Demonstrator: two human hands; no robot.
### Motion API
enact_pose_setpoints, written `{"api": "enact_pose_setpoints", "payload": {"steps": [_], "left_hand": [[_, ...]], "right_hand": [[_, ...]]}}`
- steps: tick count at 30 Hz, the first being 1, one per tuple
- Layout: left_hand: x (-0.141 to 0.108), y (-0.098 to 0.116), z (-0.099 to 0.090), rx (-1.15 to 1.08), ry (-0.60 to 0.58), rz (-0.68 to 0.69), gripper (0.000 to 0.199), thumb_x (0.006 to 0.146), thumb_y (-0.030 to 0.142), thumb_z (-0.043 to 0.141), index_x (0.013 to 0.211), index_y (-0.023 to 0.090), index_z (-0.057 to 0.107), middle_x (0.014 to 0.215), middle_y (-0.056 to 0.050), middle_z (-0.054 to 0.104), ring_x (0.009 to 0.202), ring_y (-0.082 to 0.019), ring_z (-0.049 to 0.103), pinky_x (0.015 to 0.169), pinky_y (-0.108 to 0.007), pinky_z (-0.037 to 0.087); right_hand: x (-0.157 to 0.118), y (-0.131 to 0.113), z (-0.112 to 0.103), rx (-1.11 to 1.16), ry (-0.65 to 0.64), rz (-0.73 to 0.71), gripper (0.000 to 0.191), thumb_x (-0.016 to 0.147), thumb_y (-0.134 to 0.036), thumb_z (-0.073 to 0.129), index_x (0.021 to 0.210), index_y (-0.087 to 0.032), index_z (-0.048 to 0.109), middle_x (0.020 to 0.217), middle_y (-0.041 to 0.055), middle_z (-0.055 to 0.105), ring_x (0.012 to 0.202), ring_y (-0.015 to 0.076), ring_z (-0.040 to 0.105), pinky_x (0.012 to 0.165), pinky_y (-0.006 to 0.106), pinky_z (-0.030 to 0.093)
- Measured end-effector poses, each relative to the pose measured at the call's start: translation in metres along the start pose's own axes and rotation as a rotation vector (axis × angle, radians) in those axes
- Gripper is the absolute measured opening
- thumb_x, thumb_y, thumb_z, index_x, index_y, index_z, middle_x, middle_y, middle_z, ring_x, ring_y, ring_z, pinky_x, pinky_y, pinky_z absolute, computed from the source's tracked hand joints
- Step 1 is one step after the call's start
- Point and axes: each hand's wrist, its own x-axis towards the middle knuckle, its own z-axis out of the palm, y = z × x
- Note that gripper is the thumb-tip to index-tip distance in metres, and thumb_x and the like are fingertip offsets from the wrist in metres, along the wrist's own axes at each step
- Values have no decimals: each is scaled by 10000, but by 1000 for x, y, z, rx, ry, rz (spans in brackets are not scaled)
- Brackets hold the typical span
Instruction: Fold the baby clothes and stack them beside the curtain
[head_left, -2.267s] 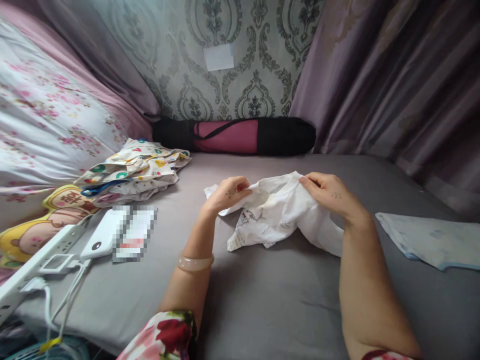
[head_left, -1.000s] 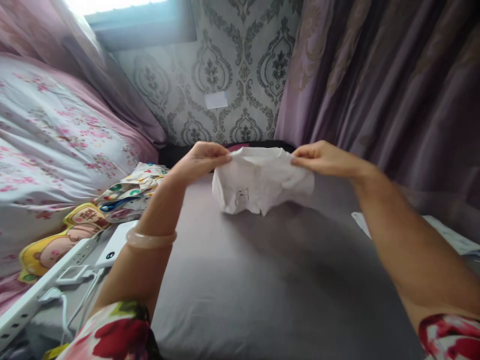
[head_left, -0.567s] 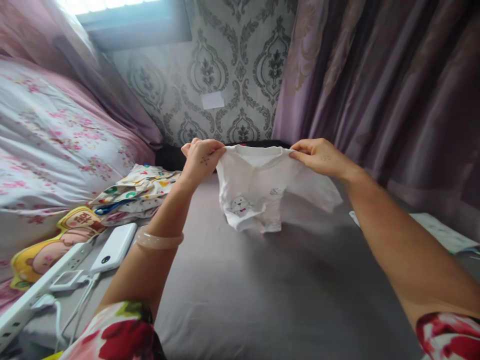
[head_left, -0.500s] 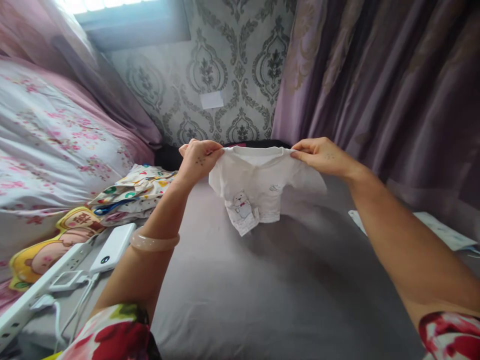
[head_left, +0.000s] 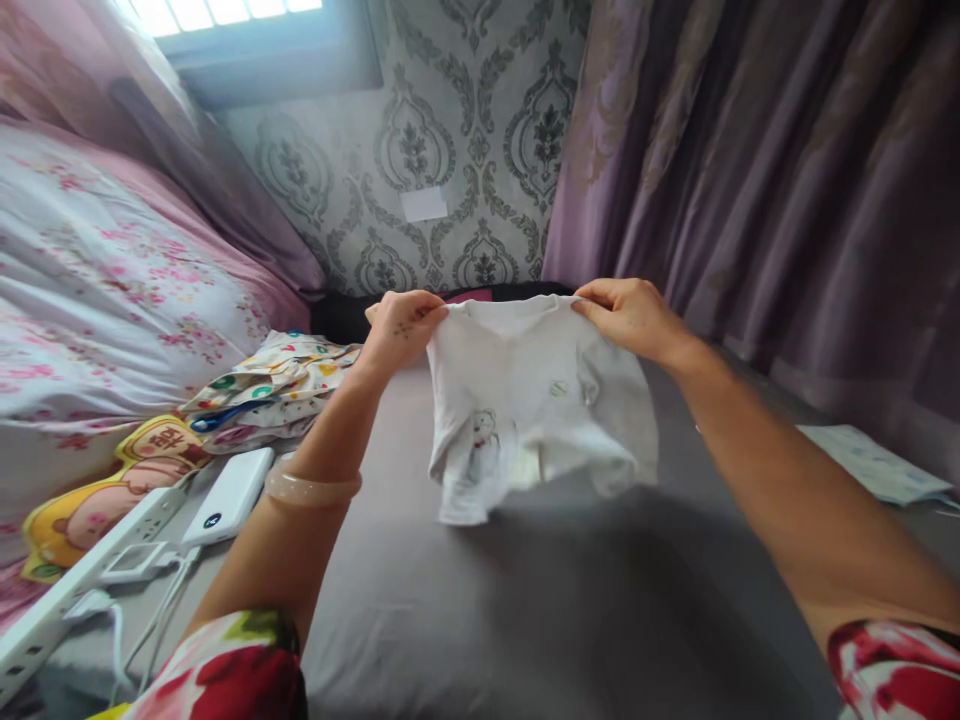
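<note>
A small white top (head_left: 517, 370) with a bear print hangs between my hands over the grey sheet (head_left: 420, 620). My left hand (head_left: 407, 322) pinches its left shoulder, near the neckline. At the opposite shoulder, my right hand (head_left: 626, 315) has the fabric between thumb and fingers. The neckline is stretched level between them. The lower part of the top and its right sleeve are blurred by motion, and the hem is bunched and uneven.
Folded patterned clothes (head_left: 277, 380) lie at the left, beside a yellow cartoon cushion (head_left: 112, 495). Nearer are a white power bank (head_left: 229, 495), a power strip (head_left: 82, 580) and cables. A pale folded cloth (head_left: 874, 460) lies at the right. Behind stand curtains (head_left: 675, 150) and a patterned wall.
The top has swung out and its body now hangs lower and wider. Both hands keep their hold, and my right hand has moved slightly left.
</note>
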Motion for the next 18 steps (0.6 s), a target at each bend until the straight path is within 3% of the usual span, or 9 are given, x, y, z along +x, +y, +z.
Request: {"api": "enact_pose_setpoints", "payload": {"steps": [2,5,8,12,15,18], "left_hand": [[-4,1,-3,-57,27,-10,272,753,436,665,830,181,719,720,-43,675,824,-196,622,702,-292,486],[-14,5,-22,-259,-221,-32,343,713,506,709,798,174,724,701,-65,672,744,-213,645,658,-346,516],[-21,7,-36,-348,-329,-35,377,671,550,751,700,177,704,647,-74,649,694,-239,655,610,-391,528],[-15,5,-22,-312,-238,-60,378,710,531,723,798,163,721,704,-63,667,699,-198,643,606,-322,515],[-8,1,-2,-180,-88,-51,328,745,460,686,833,146,721,724,-45,668,685,-155,606,599,-261,479],[-7,-1,5,-67,64,-5,257,756,386,669,831,146,719,723,-40,662,735,-157,600,635,-249,473]], "right_hand": [[-5,-5,-1,53,-36,18,395,824,-588,614,932,-229,738,847,50,733,820,236,671,669,337,514],[-16,-13,-18,261,-289,68,437,800,-632,617,980,-249,727,856,42,735,773,217,677,635,328,530],[-21,-13,-32,276,-364,120,449,756,-642,659,953,-246,732,805,39,727,729,206,677,605,319,526],[-11,-2,-20,164,-234,77,422,770,-636,642,885,-241,738,798,32,723,764,210,671,624,314,513],[-2,6,0,52,-64,10,418,820,-607,607,904,-218,736,838,45,730,788,215,663,657,320,504],[-1,6,8,-16,36,-3,391,833,-573,618,934,-215,737,870,59,735,817,228,665,698,342,509]]}}
